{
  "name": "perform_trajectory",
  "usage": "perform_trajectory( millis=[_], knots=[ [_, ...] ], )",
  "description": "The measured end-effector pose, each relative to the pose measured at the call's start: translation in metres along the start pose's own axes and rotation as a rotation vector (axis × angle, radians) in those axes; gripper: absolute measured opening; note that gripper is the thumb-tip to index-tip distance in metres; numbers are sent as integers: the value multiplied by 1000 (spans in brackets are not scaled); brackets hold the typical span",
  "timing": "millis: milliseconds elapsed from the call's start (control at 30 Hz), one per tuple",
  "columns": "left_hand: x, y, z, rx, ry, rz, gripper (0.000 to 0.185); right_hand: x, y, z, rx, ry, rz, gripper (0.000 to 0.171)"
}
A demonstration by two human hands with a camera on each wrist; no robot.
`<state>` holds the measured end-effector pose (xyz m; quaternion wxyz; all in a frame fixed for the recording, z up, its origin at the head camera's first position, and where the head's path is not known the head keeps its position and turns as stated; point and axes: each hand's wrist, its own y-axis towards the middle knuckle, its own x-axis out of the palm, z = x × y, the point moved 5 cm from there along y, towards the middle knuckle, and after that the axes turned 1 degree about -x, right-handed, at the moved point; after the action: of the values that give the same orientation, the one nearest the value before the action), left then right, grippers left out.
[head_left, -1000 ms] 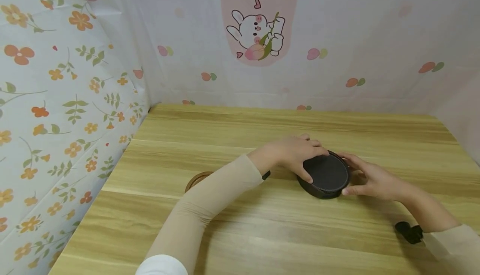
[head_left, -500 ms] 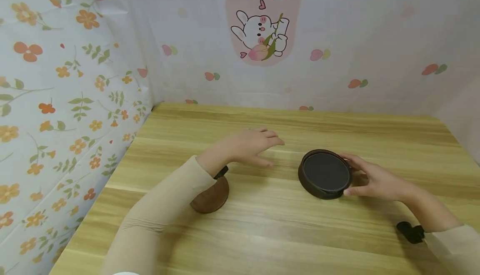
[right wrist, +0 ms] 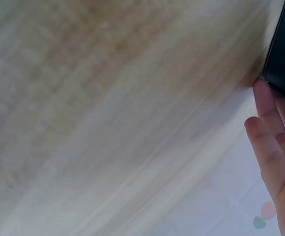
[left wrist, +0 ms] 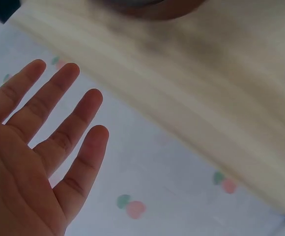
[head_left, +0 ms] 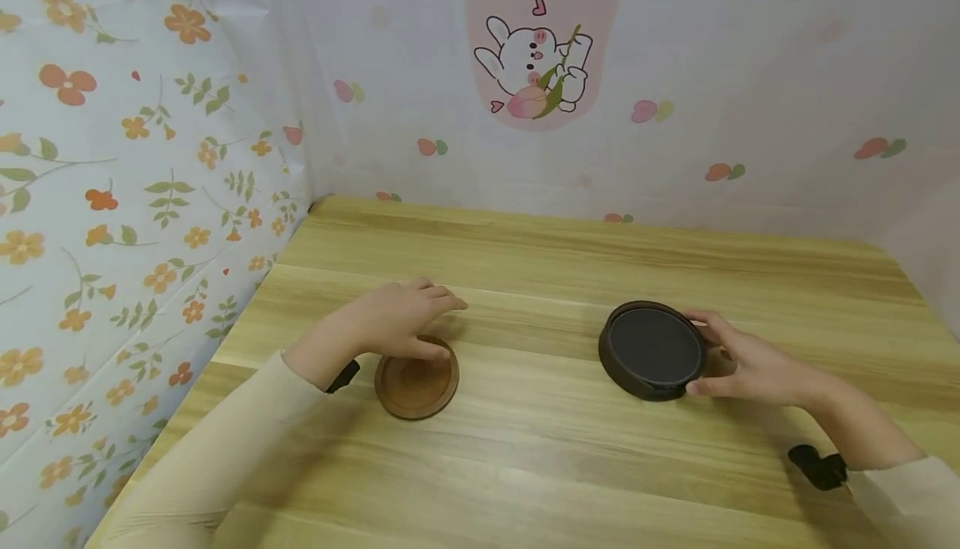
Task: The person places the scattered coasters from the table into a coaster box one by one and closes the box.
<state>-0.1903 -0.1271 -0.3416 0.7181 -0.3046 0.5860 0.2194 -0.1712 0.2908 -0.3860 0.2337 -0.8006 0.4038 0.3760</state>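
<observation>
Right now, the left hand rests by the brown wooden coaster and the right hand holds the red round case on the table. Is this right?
Not quite: the round case is black, not red, as the head view shows. The rest stands: the left hand rests by the brown wooden coaster, and the right hand holds the case on the table.

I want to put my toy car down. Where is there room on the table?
The wooden table is bare between the brown round coaster and the dark round holder, along the back by the curtain, and at the near edge. It is crowded where the left hand and right hand rest.
</observation>
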Motion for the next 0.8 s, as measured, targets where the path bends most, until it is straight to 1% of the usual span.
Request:
perform_trajectory(
  millis=[67,200,333,433,533,667,800],
  knots=[
    [6,-7,-3,-4,-19,-1,69,1,0,-1,15,4,-6,91],
    [15,-19,-4,8,-73,26,72,2,0,-4,40,8,-16,91],
    [24,-28,-5,-8,-109,14,78,1,3,-10,59,-4,-14,91],
    [31,-33,-8,-38,-123,-18,86,2,6,-15,71,3,-24,92],
    [37,-36,-9,-48,-121,-37,96,5,8,-18,86,7,-36,94],
    [44,-38,-9,-57,-110,-45,107,6,7,-18,80,14,-40,95],
    [47,-39,-8,-75,-100,-54,112,6,4,-15,56,24,-38,94]
  ],
)
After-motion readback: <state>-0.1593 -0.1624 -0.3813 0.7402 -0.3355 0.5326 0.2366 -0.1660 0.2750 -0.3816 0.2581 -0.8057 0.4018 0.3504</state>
